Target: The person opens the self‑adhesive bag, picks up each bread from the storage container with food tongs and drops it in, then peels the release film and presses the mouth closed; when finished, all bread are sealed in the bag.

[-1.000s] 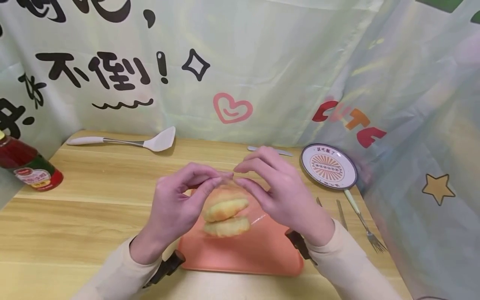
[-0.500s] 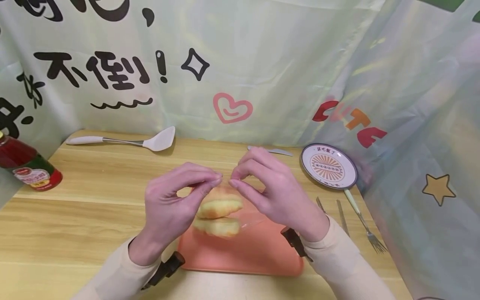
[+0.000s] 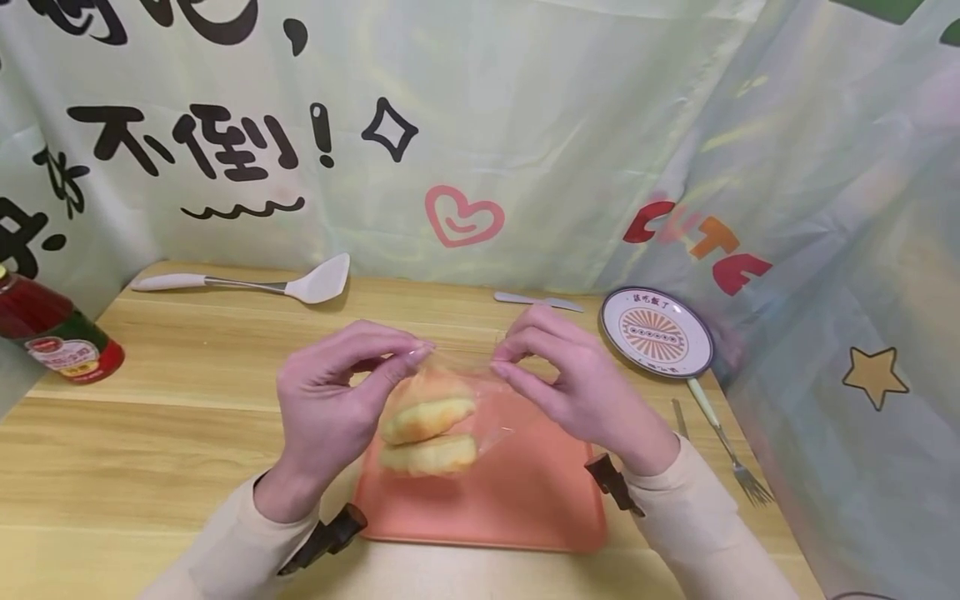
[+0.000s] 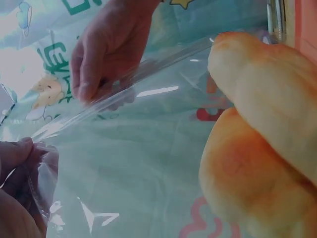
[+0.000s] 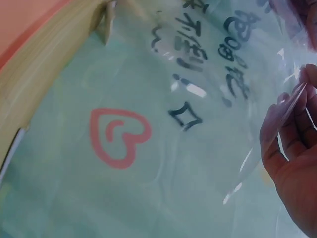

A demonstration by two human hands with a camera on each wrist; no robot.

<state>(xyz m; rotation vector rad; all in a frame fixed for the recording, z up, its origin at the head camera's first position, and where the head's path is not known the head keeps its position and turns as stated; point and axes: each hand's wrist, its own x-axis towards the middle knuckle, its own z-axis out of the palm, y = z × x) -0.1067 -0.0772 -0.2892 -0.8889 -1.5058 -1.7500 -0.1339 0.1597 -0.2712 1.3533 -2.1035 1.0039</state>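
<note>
A clear plastic bag point(image 4: 124, 163) holding two pieces of golden bread point(image 3: 427, 419) hangs above a pink board point(image 3: 517, 504). My left hand point(image 3: 330, 408) pinches the top edge of the bag between thumb and fingers, at its left side. Some distance to the right, my right hand point(image 3: 581, 383) pinches the same edge. In the right wrist view, the film runs up into the right fingertips point(image 5: 309, 74). One piece of bread lies over the other, tilted, in the left wrist view. Thin, see-through film makes the bag's outline hard to follow.
A white spatula point(image 3: 315, 279) and a knife point(image 3: 536, 301) lie along the table's back edge. On the right are a round patterned plate point(image 3: 656, 333), a fork point(image 3: 738, 467) and another metal utensil point(image 3: 680, 417), partly hidden. A red sauce bottle point(image 3: 63, 333) stands far left.
From nearly touching, my hands have moved apart, the left one leftward and the right one rightward. The bag's edge now spans between them. The bread has shifted slightly left.
</note>
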